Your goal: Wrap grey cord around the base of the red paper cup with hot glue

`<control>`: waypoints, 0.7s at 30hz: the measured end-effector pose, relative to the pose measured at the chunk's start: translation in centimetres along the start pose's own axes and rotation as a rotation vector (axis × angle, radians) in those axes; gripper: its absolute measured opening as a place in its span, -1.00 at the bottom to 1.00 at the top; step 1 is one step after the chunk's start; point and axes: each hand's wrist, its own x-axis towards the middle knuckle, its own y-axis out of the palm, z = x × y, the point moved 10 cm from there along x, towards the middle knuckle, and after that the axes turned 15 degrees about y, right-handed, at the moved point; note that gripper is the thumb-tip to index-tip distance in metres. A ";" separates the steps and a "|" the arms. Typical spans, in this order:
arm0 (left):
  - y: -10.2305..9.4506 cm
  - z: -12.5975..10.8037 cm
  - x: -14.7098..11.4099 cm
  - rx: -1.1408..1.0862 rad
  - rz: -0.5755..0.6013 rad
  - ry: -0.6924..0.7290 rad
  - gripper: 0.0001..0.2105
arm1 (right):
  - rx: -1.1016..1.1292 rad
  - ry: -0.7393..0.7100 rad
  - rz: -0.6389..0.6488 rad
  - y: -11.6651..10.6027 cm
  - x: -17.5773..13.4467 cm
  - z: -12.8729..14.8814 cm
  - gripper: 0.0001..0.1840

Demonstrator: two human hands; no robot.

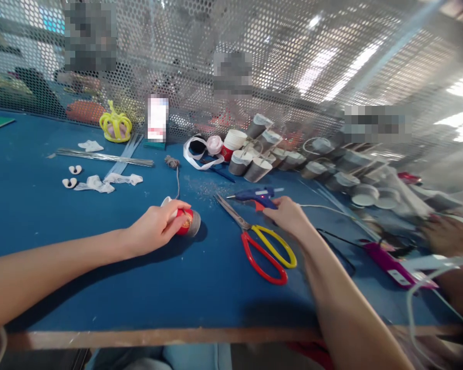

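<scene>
1. Far left of the scissors (the landmark): two white curved pieces [69,183], with white scraps [94,184] beside them.
2. Left of and beyond the scissors: a bundle of thin wires [104,156] crossing pale strips [119,165]; behind it, a yellow looped ornament [116,126] and a propped phone [158,119], its screen blurred.
3. Left of the scissors: the left hand [165,223], fingers grasping a red-banded cylinder [185,222]. A grey cord runs beyond it to a small grey tuft [172,162].
4. Beyond the scissors' tips: white ribbon [193,163], a pink roll [215,145] and a pale cup [235,139].
5. Landmark: the scissors [246,225], with red and yellow handles, lying between the cylinder and the right forearm.
6. Just beyond the scissors: a blue glue gun [250,195], nozzle near their tips; the right hand [287,213] grasps its handle, fingers partly hidden.
7. Right of and beyond the scissors: many grey cups [258,169].
8. Well right of the scissors: a magenta power strip [388,264], then a co-worker's hand [447,234], blurred; its finger state cannot be told.
</scene>
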 end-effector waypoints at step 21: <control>-0.1 0.1 -0.1 -0.090 -0.047 0.044 -0.83 | 0.229 -0.199 0.435 2.2 -10.6 7.3 -0.76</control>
